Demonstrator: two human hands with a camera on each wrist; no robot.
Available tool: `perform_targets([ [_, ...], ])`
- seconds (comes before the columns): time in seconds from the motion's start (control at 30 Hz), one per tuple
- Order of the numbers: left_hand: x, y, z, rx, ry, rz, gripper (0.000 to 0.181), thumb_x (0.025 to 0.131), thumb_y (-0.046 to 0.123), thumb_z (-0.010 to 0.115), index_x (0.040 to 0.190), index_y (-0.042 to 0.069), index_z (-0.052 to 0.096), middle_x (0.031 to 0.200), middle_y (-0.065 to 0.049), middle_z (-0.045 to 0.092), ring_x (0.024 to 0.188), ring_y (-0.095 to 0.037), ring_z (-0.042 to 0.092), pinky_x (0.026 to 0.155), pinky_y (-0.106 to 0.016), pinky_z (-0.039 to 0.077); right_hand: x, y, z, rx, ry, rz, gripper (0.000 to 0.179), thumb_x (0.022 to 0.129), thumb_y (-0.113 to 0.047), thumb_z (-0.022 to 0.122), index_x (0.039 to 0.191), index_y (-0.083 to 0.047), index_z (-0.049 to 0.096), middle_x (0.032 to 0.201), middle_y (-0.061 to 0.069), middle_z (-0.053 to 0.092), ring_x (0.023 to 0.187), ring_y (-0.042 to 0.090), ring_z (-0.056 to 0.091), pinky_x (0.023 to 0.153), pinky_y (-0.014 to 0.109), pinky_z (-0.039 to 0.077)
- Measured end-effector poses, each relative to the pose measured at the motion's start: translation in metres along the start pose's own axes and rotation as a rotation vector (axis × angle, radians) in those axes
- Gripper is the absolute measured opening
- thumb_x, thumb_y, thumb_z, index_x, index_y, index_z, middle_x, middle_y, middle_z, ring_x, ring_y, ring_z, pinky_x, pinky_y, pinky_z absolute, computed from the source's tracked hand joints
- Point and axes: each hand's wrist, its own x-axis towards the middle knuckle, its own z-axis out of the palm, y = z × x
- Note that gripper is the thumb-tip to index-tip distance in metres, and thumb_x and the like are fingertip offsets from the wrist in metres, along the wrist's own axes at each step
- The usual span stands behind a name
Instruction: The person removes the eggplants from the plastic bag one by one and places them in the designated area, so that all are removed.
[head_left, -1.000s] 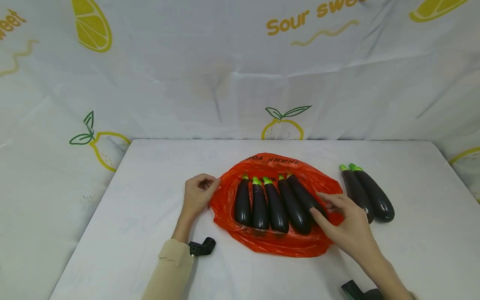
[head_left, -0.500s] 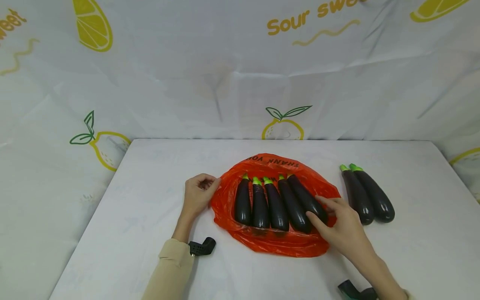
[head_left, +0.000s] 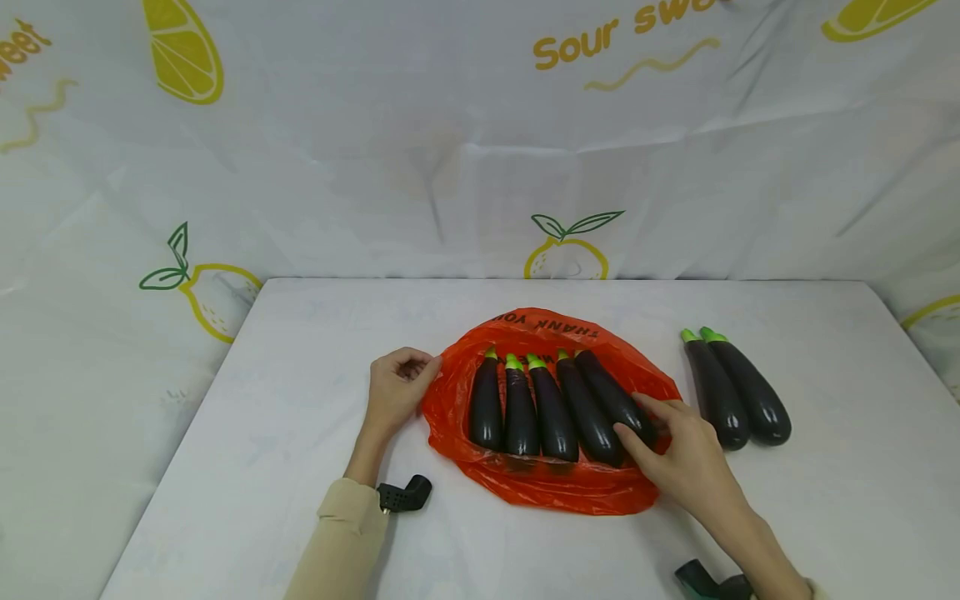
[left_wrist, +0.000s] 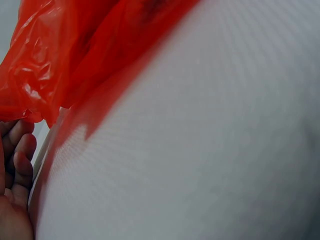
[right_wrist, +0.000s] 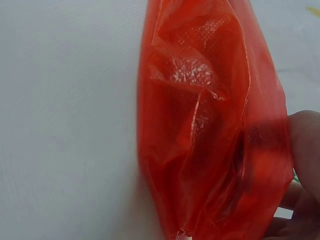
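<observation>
A red plastic bag (head_left: 547, 487) lies open in the middle of the white table (head_left: 300, 467), with several dark eggplants (head_left: 552, 410) side by side in it, green stems pointing away from me. My left hand (head_left: 399, 390) pinches the bag's left rim with curled fingers (left_wrist: 17, 160). My right hand (head_left: 678, 454) reaches over the bag's right rim. Its outstretched fingers touch the near end of the rightmost eggplant (head_left: 611, 398) in the bag. In the right wrist view the red film (right_wrist: 210, 125) partly covers my fingers. Two more eggplants (head_left: 738, 393) lie on the table just right of the bag.
A white cloth with lemon prints (head_left: 562, 250) hangs behind and beside the table. A black wrist strap piece (head_left: 405, 494) shows at my left sleeve, another (head_left: 705, 579) at my right wrist. Bare table lies to the left and at the front.
My right hand has shifted slightly left onto the bag's right side and drawn that rim a little inward. The left hand and the eggplants stay put.
</observation>
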Motion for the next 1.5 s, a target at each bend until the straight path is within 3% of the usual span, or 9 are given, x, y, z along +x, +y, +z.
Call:
perform_targets([
  [0.13,0.0,0.0,0.001,0.02,0.004,-0.022,0.008,0.09,0.009,0.076,0.087,0.001,0.076,0.078,-0.017,0.069,0.067,-0.011,0.051,0.063,-0.017,0.043,0.0,0.0,0.001,0.001,0.007,0.0,0.055,0.084,-0.022,0.082,0.129,0.006,0.065,0.112,0.028,0.07,0.088,0.03,0.063,0.072,0.046,0.061],
  [0.23,0.0,0.004,0.001,0.028,-0.001,-0.036,0.008,0.09,0.005,0.074,0.088,-0.003,0.075,0.078,-0.02,0.069,0.067,-0.011,0.051,0.063,-0.017,0.042,0.0,0.0,0.002,-0.001,0.01,0.007,0.055,0.084,-0.021,0.082,0.129,0.005,0.066,0.11,0.027,0.07,0.086,0.028,0.061,0.069,0.038,0.059],
  [0.37,-0.002,0.021,-0.001,0.02,-0.009,-0.036,0.008,0.09,0.002,0.073,0.087,-0.005,0.074,0.077,-0.022,0.067,0.067,-0.01,0.05,0.063,-0.017,0.043,0.0,0.0,0.002,-0.006,0.01,0.014,0.054,0.084,-0.022,0.082,0.129,0.004,0.066,0.109,0.025,0.07,0.085,0.026,0.06,0.065,0.026,0.053],
  [0.53,-0.005,0.039,-0.004,0.001,-0.006,-0.011,0.009,0.09,0.003,0.073,0.086,-0.005,0.074,0.077,-0.022,0.068,0.067,-0.008,0.05,0.064,-0.017,0.044,-0.001,0.0,0.001,0.022,0.035,0.004,0.052,0.085,-0.021,0.082,0.128,0.005,0.067,0.11,0.026,0.07,0.084,0.026,0.058,0.059,0.02,0.048],
  [0.83,-0.005,0.036,-0.005,-0.007,-0.009,0.001,0.01,0.09,0.003,0.073,0.086,-0.005,0.074,0.077,-0.022,0.068,0.066,-0.008,0.05,0.063,-0.017,0.043,-0.004,-0.003,-0.001,0.057,0.128,-0.047,0.047,0.084,-0.017,0.082,0.124,0.004,0.069,0.105,0.023,0.071,0.083,0.025,0.058,0.055,0.018,0.046],
  [1.5,-0.004,0.038,-0.005,0.002,-0.006,-0.003,0.009,0.09,0.002,0.073,0.085,-0.006,0.073,0.077,-0.023,0.068,0.066,-0.007,0.05,0.063,-0.016,0.043,-0.014,-0.009,-0.01,0.058,0.119,-0.063,0.048,0.081,-0.02,0.086,0.123,-0.002,0.072,0.103,0.015,0.07,0.086,0.022,0.058,0.058,0.019,0.049],
])
